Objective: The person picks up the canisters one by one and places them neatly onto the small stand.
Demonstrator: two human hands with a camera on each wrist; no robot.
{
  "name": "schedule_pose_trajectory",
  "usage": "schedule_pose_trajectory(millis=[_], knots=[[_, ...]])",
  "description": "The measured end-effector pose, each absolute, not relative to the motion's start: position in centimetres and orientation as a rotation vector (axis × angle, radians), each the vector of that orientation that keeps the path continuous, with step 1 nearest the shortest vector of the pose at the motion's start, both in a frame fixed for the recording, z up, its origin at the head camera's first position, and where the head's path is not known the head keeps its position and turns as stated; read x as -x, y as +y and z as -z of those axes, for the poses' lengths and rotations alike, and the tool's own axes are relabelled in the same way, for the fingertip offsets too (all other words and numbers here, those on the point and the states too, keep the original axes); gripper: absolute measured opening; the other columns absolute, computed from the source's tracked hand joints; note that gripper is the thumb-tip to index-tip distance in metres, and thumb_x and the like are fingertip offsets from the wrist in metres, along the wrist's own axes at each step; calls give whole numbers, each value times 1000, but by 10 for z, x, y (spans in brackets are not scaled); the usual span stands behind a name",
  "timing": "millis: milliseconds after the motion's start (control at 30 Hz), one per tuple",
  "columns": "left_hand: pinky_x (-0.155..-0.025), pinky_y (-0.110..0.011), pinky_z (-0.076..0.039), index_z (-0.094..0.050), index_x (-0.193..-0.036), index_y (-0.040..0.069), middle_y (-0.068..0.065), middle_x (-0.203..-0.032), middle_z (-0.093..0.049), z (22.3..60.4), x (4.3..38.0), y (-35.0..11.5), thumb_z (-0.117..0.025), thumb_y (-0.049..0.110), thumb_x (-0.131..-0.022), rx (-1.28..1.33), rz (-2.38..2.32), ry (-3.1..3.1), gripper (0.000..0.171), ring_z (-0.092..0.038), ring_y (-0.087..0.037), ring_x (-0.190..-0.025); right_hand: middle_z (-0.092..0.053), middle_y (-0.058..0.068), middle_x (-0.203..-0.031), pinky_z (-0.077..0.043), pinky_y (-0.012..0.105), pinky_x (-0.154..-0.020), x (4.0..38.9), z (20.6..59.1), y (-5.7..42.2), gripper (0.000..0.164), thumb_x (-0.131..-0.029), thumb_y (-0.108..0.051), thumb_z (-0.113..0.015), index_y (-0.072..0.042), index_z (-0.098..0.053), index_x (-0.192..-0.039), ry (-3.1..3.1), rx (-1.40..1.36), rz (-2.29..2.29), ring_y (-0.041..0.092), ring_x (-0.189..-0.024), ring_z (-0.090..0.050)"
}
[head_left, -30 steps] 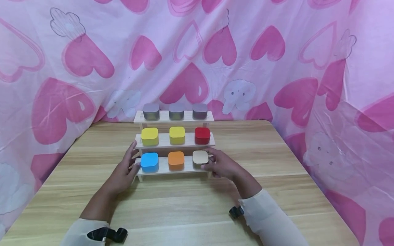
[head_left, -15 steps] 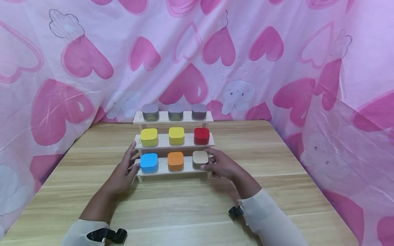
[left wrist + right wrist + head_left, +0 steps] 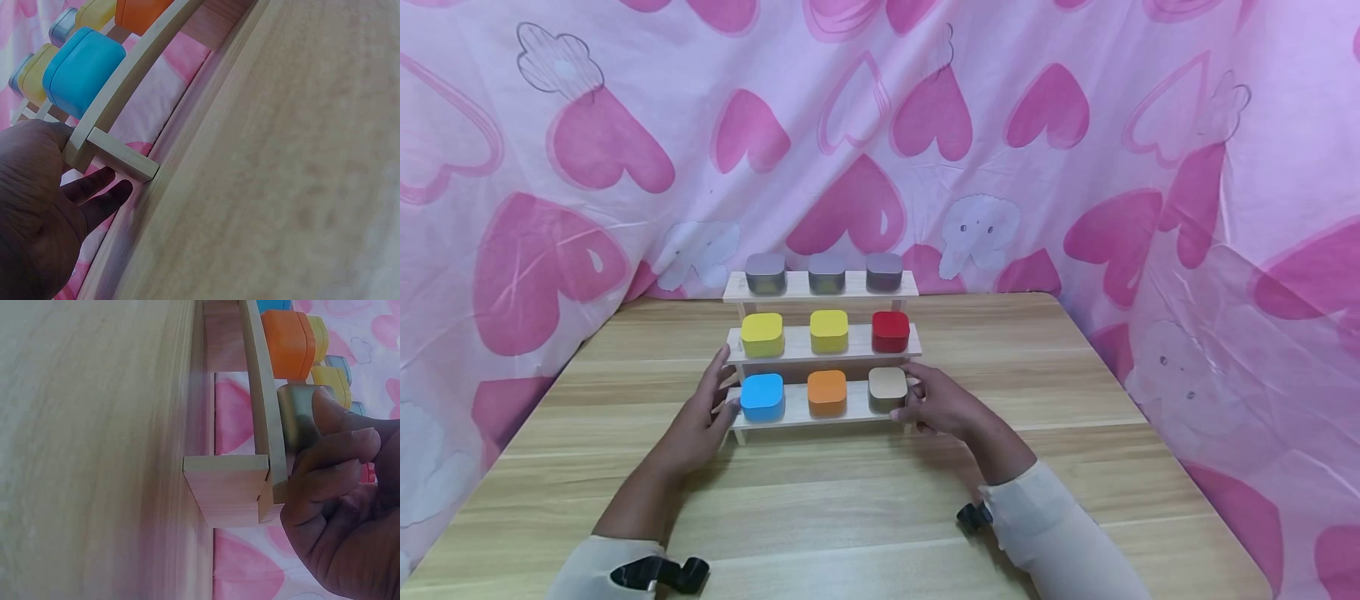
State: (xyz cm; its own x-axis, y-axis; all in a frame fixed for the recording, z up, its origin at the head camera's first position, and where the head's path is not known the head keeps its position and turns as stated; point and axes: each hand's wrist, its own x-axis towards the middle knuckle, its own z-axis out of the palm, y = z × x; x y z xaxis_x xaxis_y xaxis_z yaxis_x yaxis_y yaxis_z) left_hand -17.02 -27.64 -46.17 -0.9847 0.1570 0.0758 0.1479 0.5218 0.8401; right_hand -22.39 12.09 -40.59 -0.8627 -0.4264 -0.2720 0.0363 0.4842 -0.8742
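Note:
A three-tier wooden stand point(image 3: 850, 418) holds small rounded-square tins in rows. The lowest tier carries a blue tin point(image 3: 762, 397), an orange tin point(image 3: 827, 393) and a gold tin point(image 3: 887, 389). My right hand point(image 3: 943, 402) pinches the gold tin, thumb at its front and index finger behind; its other fingers curl, as the right wrist view shows. At the stand's left end is my left hand point(image 3: 700, 421): the thumb touches the lowest shelf's end beside the blue tin. Its other visible fingers point(image 3: 103, 209) extend loosely past the shelf's leg.
On the middle tier are two yellow tins, one a left yellow tin point(image 3: 762, 335), and a red tin point(image 3: 891, 332). Silver-grey tins point(image 3: 827, 274) line the top tier. Beneath is a wood-grain table point(image 3: 820, 517), with a pink heart-patterned cloth point(image 3: 850, 100) behind and beside it.
Both hands keep their places at the two ends of the stand, and the tins stay where they were. Only the head view shifts very slightly.

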Motion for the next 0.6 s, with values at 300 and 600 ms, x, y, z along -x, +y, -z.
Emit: schedule_pose_trajectory(millis=[300, 600], knots=[[-120, -77, -36, 15, -172, 49, -27, -180, -21, 462, 171, -276, -51, 13, -115, -282, -1504, 2751, 95, -32, -63, -158, -55, 5, -80, -46, 25, -53, 220, 400, 127, 85, -89, -1, -88, -12, -49, -164, 2355, 312, 1328, 16, -58, -50], [-120, -75, -37, 15, -172, 48, -23, -181, -19, 464, 169, -277, -49, 20, -117, -265, -1533, 2773, 88, -32, -59, -161, -60, 9, -86, -49, 27, -57, 217, 386, 139, 73, -87, -18, -94, -8, -62, -152, 2586, 228, 1133, 19, -64, -56]])
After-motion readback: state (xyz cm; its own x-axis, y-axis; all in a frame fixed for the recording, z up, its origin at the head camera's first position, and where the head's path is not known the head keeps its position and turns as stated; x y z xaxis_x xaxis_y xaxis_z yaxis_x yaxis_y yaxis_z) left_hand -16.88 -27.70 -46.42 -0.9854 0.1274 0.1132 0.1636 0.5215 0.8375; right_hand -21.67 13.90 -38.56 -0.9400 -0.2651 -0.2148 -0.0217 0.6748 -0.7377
